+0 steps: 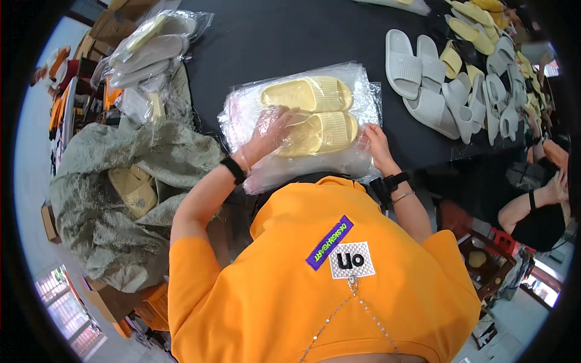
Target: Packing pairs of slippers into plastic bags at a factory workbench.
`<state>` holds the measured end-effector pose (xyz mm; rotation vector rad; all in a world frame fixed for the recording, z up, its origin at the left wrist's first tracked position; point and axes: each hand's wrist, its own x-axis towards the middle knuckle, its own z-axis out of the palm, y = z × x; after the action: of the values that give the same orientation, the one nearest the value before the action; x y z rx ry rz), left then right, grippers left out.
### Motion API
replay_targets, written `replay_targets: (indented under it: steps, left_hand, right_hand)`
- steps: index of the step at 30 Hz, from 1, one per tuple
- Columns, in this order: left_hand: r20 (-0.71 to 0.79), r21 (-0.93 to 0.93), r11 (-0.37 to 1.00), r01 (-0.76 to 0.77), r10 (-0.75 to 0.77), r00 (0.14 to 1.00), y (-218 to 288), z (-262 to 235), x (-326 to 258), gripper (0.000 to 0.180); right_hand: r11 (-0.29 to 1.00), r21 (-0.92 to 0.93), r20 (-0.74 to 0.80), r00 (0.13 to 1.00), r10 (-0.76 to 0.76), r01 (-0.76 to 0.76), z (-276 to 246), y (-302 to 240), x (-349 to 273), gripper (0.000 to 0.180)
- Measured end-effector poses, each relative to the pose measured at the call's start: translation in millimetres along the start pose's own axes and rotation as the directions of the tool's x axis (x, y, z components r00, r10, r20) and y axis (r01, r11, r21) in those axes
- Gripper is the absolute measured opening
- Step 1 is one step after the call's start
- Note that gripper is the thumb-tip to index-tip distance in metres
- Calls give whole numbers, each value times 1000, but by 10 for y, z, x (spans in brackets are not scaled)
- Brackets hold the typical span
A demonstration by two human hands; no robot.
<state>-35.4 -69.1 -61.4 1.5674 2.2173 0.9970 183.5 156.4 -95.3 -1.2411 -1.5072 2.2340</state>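
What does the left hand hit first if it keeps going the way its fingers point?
Probably the nearer yellow slipper in the clear plastic bag: the left hand points right across the bag, fingertips already about at its heel. Depth is unclear.

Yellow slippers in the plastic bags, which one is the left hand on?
The left hand presses on the nearer yellow slipper, inside the clear bag. The farther yellow slipper lies beyond it untouched; the right hand holds the bag's edge.

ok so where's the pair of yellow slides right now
In the head view, the pair of yellow slides lies in a clear plastic bag at the centre of the black table, between the left hand and right hand.
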Motion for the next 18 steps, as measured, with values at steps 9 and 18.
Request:
replay_targets:
  steps: [9,18]
  left_hand:
    - [-22,287,958,7,-1,1000,205,414,347,29]
    - [-78,327,943,58,-34,996,87,461,312,20]
  right_hand:
    - [997,28,-40,996,79,-78,-16,-87,-233,31]
    - [985,-144,-64,994,91,-99,-25,-22,-462,29]
